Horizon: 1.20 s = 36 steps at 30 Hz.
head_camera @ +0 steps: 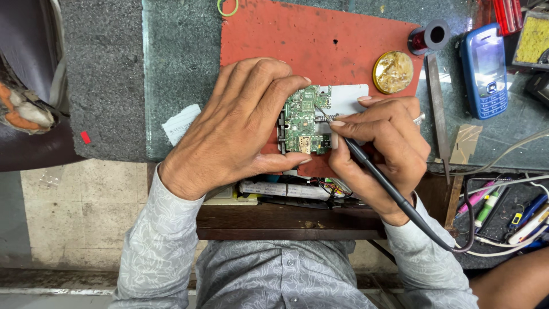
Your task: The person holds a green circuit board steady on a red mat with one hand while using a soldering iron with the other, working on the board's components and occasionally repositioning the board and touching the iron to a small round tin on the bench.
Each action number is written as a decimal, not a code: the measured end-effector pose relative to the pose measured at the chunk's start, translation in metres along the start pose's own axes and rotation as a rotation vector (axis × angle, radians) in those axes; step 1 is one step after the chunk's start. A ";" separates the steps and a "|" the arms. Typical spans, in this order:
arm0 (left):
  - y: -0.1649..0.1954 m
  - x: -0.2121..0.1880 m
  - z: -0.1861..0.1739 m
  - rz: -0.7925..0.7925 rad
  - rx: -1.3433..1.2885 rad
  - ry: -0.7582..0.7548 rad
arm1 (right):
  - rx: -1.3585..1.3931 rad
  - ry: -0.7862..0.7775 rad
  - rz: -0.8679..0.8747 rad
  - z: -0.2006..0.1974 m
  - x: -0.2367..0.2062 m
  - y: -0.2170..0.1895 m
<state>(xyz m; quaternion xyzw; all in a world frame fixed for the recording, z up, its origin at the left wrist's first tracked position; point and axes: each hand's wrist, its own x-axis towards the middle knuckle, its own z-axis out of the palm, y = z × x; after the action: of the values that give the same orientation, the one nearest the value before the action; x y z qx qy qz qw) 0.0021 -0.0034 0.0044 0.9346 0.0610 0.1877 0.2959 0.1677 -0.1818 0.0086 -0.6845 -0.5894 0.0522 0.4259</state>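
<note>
My left hand [231,123] grips a small green circuit board [304,117] by its left edge, holding it flat on a red mat [320,40]. My right hand [380,146] holds a black soldering iron [366,160] like a pen. Its metal tip [320,113] touches the middle of the board. The iron's black cable [434,232] runs down and to the right past my wrist. A white flat piece [349,97] lies under the board's right side.
A round brass tin of flux [393,72] and a solder spool [429,37] sit at the mat's far right. Tweezers [437,109], a blue keypad phone [485,68] and a yellow sponge [533,39] lie further right. An open drawer [509,214] holds pens and tools.
</note>
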 end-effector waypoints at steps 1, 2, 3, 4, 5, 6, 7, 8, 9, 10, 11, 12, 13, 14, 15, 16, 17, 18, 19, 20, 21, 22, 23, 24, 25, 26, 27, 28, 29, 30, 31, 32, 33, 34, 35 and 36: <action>0.000 0.000 0.000 -0.006 0.001 -0.006 | -0.012 -0.004 0.001 0.000 -0.001 0.000; 0.000 -0.001 -0.001 -0.012 0.005 -0.015 | -0.022 -0.006 0.004 0.000 -0.001 0.000; 0.000 -0.001 -0.001 -0.016 0.009 -0.022 | -0.032 -0.007 0.004 0.000 -0.002 0.000; 0.000 0.000 0.000 -0.015 0.004 -0.022 | -0.023 -0.002 0.000 -0.001 -0.002 0.001; 0.000 -0.001 -0.001 -0.015 -0.001 -0.022 | -0.011 0.003 -0.004 0.000 -0.002 0.001; 0.000 -0.001 -0.001 -0.016 -0.004 -0.024 | 0.003 0.009 -0.008 0.001 -0.002 0.001; 0.000 0.000 -0.001 -0.008 -0.004 -0.013 | 0.001 0.014 -0.010 0.001 -0.002 0.002; 0.000 0.001 -0.001 -0.001 -0.004 -0.003 | 0.001 0.018 -0.010 0.001 -0.002 0.003; 0.000 0.000 -0.001 0.003 -0.007 0.004 | 0.002 0.020 -0.007 0.002 -0.002 0.002; 0.001 0.000 -0.001 -0.004 -0.006 -0.006 | -0.001 0.015 -0.006 0.002 -0.002 0.002; 0.000 0.000 -0.001 -0.010 -0.004 -0.016 | -0.006 0.011 -0.005 0.001 -0.002 0.003; 0.000 0.000 -0.001 -0.017 0.000 -0.027 | -0.007 0.008 -0.005 0.001 -0.002 0.003; 0.001 -0.001 -0.002 -0.016 -0.003 -0.028 | -0.002 0.006 -0.003 0.001 -0.003 0.002; 0.000 -0.001 -0.002 -0.013 -0.005 -0.025 | 0.001 0.004 -0.004 0.001 -0.003 0.003; 0.000 -0.001 -0.001 -0.011 -0.003 -0.021 | 0.007 0.002 -0.008 0.000 -0.003 0.003; 0.000 -0.001 -0.002 -0.011 0.001 -0.020 | 0.004 0.002 -0.005 0.001 -0.003 0.004; 0.000 -0.001 -0.002 -0.009 0.003 -0.018 | -0.001 0.001 -0.001 0.001 -0.003 0.003; 0.000 0.000 -0.001 -0.004 0.002 -0.015 | -0.011 0.000 0.004 0.001 -0.003 0.003; 0.000 -0.001 -0.001 -0.009 -0.001 -0.023 | -0.007 0.001 0.000 0.000 -0.003 0.002; 0.000 0.000 -0.001 -0.013 -0.002 -0.028 | -0.004 0.002 -0.007 0.000 -0.003 0.003; 0.000 -0.001 -0.002 -0.018 -0.001 -0.031 | 0.000 0.003 -0.017 0.000 -0.002 0.003; 0.000 0.000 -0.002 -0.008 0.000 -0.017 | -0.003 -0.003 -0.013 0.000 -0.002 0.003; 0.000 0.000 -0.002 0.001 0.001 -0.006 | -0.003 -0.009 -0.008 0.000 -0.002 0.002; 0.000 0.001 -0.001 0.013 -0.002 0.006 | -0.009 -0.016 -0.001 -0.001 -0.002 0.002; 0.000 0.000 -0.001 0.003 -0.002 -0.002 | -0.005 -0.011 -0.006 0.000 -0.002 0.001; 0.000 0.000 -0.002 -0.004 -0.003 -0.010 | -0.002 -0.006 -0.010 0.000 -0.001 0.001; 0.000 0.000 -0.002 -0.013 -0.003 -0.017 | 0.001 -0.001 -0.017 0.000 0.000 0.000; 0.000 0.000 -0.001 -0.009 -0.002 -0.018 | -0.006 0.002 -0.014 -0.001 0.001 0.000; 0.000 0.000 -0.002 -0.008 0.000 -0.020 | -0.009 0.006 -0.011 0.000 0.001 -0.001; -0.001 0.000 -0.002 -0.004 0.001 -0.021 | -0.014 0.014 -0.011 -0.001 0.001 -0.002; -0.001 0.000 -0.001 -0.006 0.000 -0.020 | -0.018 0.023 -0.010 -0.002 0.001 -0.003; -0.001 0.001 -0.001 -0.007 0.000 -0.018 | -0.020 0.036 -0.013 -0.004 0.001 -0.003; -0.001 0.000 -0.001 -0.009 0.000 -0.015 | -0.020 0.049 -0.016 -0.005 0.000 -0.004; 0.000 0.000 -0.002 -0.011 -0.004 -0.018 | -0.026 0.075 0.012 -0.005 -0.001 -0.004; -0.001 0.000 -0.002 -0.010 -0.006 -0.018 | -0.032 0.103 0.037 -0.006 -0.004 -0.005; -0.001 0.001 -0.002 -0.008 -0.009 -0.015 | -0.004 0.141 0.076 -0.006 -0.006 -0.003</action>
<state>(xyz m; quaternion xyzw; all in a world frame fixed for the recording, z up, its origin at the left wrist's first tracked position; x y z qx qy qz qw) 0.0022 -0.0015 0.0059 0.9345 0.0618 0.1796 0.3011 0.1671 -0.1899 0.0118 -0.7091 -0.5317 0.0186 0.4628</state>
